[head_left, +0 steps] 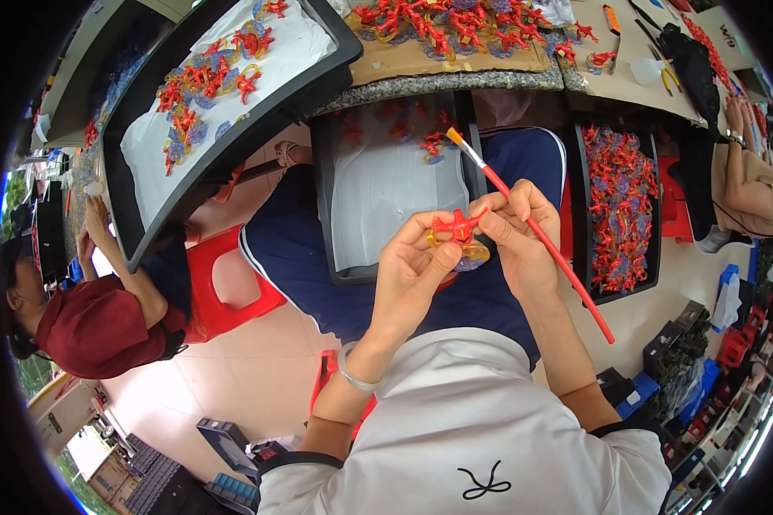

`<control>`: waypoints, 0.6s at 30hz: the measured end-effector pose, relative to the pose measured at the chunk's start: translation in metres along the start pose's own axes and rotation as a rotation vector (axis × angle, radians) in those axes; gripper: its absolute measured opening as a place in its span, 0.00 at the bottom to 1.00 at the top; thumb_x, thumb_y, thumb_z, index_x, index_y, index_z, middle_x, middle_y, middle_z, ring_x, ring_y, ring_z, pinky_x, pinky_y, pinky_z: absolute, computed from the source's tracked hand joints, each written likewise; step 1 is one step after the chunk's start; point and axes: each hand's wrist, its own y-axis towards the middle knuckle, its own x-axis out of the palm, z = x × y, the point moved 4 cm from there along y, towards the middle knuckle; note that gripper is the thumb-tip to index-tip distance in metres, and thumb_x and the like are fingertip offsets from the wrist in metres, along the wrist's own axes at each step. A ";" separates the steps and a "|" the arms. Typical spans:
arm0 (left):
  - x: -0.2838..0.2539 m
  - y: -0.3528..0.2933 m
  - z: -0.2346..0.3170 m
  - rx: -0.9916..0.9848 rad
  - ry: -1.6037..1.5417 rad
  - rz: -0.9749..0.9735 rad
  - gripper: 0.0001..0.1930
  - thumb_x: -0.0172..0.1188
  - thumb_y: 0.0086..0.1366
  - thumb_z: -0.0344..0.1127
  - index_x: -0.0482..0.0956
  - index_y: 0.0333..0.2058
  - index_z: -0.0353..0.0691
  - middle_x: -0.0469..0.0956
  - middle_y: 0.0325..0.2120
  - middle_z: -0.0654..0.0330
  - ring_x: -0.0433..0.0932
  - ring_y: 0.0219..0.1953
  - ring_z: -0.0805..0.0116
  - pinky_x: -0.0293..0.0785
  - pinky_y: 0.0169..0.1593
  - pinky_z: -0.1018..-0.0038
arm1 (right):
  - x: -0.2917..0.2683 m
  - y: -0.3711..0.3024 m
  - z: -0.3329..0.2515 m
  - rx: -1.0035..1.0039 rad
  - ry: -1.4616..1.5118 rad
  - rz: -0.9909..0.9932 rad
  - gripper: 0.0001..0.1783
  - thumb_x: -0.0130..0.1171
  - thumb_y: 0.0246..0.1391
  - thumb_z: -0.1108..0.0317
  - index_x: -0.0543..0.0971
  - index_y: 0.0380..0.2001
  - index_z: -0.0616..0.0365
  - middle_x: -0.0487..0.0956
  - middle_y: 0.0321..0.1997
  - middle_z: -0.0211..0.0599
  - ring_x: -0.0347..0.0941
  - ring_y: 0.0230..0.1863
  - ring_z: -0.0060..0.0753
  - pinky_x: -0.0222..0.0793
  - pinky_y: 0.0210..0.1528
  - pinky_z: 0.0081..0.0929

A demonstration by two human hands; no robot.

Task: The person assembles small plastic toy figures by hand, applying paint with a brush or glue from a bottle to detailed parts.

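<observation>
Between my two hands, above my lap, is a small red toy figure (458, 227) with a clear yellow and purple base. My left hand (412, 266) pinches it from the left side. The fingertips of my right hand (524, 236) touch its right arm. A red-handled paintbrush (558, 259) also lies in my right hand, slanting across the fingers, with its orange-tipped bristles pointing up and left. Just beyond my hands, a dark tray (361, 197) lined with white sheet rests by my lap, with a few similar figures at its far end.
A black tray (339, 43) of figures stands at the upper left. More figures (455, 26) are heaped on the cardboard-covered table. At my right, a black crate (582, 287) is full of figures (618, 206). Co-workers sit at left (103, 330) and right (756, 184).
</observation>
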 end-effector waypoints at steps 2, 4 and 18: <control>0.001 0.000 0.000 0.006 -0.012 0.006 0.17 0.59 0.65 0.29 0.70 0.51 0.31 0.78 0.39 0.60 0.75 0.41 0.79 0.71 0.43 0.84 | 0.001 0.002 -0.001 -0.032 -0.012 -0.003 0.20 0.63 0.49 0.83 0.62 0.23 0.50 0.80 0.33 0.44 0.78 0.38 0.27 0.74 0.43 0.23; 0.004 0.000 0.003 0.019 -0.058 -0.032 0.17 0.57 0.65 0.27 0.69 0.51 0.30 0.79 0.43 0.55 0.77 0.46 0.71 0.72 0.53 0.75 | 0.001 0.003 -0.003 -0.052 -0.065 -0.044 0.15 0.62 0.52 0.81 0.65 0.25 0.52 0.80 0.33 0.44 0.78 0.39 0.27 0.74 0.43 0.24; -0.006 -0.004 0.014 0.196 0.232 0.191 0.12 0.57 0.59 0.17 0.77 0.43 0.24 0.78 0.38 0.58 0.76 0.40 0.75 0.72 0.48 0.79 | 0.020 -0.015 -0.065 -0.417 -0.821 -0.372 0.08 0.61 0.54 0.72 0.81 0.33 0.67 0.80 0.26 0.40 0.74 0.25 0.27 0.66 0.25 0.19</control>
